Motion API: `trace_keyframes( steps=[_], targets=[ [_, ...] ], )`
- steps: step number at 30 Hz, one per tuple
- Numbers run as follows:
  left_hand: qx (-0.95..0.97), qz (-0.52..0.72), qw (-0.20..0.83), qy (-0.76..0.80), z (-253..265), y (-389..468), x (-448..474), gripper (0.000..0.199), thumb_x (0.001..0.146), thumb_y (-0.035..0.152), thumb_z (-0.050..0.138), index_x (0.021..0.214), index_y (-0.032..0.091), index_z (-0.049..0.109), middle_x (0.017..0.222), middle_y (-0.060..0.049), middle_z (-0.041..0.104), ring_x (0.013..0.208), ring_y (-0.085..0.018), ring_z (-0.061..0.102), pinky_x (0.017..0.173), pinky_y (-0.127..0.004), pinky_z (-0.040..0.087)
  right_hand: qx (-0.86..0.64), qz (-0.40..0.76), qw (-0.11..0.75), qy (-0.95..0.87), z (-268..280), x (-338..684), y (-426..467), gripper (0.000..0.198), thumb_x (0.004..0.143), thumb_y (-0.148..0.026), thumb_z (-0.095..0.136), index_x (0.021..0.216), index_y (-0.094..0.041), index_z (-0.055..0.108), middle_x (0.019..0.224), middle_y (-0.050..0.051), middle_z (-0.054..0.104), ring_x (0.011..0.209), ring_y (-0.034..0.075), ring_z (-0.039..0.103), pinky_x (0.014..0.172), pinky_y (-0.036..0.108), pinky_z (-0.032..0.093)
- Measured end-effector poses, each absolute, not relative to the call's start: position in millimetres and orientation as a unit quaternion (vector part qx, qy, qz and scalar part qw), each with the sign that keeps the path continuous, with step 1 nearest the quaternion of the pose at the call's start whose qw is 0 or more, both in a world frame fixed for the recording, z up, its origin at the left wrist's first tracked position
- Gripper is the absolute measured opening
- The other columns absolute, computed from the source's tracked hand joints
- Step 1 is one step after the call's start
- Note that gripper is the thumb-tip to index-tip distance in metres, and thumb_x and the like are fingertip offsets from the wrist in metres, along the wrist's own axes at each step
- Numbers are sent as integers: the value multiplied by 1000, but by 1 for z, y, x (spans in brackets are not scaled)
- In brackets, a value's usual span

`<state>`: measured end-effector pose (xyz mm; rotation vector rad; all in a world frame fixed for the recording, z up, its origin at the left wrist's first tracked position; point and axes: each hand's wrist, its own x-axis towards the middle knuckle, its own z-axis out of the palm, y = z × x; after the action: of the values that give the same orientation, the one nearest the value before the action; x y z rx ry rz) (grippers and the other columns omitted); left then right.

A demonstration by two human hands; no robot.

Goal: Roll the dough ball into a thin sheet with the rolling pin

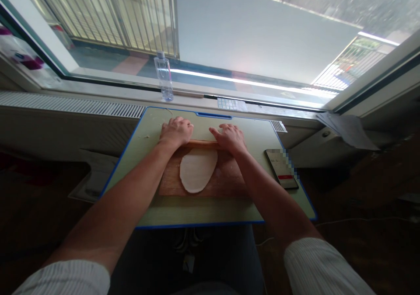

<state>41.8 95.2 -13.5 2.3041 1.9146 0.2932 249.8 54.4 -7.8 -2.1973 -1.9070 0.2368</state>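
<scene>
A wooden rolling pin (205, 144) lies crosswise at the far edge of a flat, pale sheet of dough (197, 171). The dough is oval, narrower toward me, and rests on a brown wooden board (229, 182). Over the pin's left end my left hand (177, 131) is closed, its fingers curled. My right hand (232, 137) bears on the right end, fingers bent over it and thumb pointing inward. Both hands hide the ends of the pin.
The board sits on a small light-green table (157, 212) with a blue edge. A phone (281, 169) lies at its right side. On the sill beyond stands a clear plastic bottle (164, 78), near a white gridded item (231, 104). A radiator (82, 105) runs under the window.
</scene>
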Motion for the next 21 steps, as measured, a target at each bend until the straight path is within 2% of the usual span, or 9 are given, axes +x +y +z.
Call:
trace_keyframes(
  steps=[9, 17, 21],
  targets=[
    [770, 100, 54, 628, -17, 72, 37, 49, 106, 45, 36, 134, 30, 73, 151, -9, 65, 135, -33, 57, 113, -53, 45, -748, 73, 106, -652, -3, 242, 25, 64, 106, -69, 44, 144, -23, 67, 154, 12, 63, 144, 33, 50, 119, 49, 37],
    [779, 137, 40, 610, -20, 20, 30, 51, 107, 50, 38, 139, 29, 71, 158, -10, 60, 145, -34, 51, 121, -57, 35, -732, -14, 109, -673, -9, 234, -26, 54, 110, -61, 43, 142, -25, 68, 149, 12, 65, 142, 34, 48, 119, 51, 33],
    [808, 173, 57, 560, -20, -11, 15, 46, 100, 56, 55, 134, 30, 72, 155, -8, 62, 144, -34, 51, 122, -56, 35, -709, -21, 129, -693, -16, 235, -58, 48, 113, -59, 42, 133, -28, 71, 157, 9, 59, 148, 34, 43, 124, 52, 28]
  ],
)
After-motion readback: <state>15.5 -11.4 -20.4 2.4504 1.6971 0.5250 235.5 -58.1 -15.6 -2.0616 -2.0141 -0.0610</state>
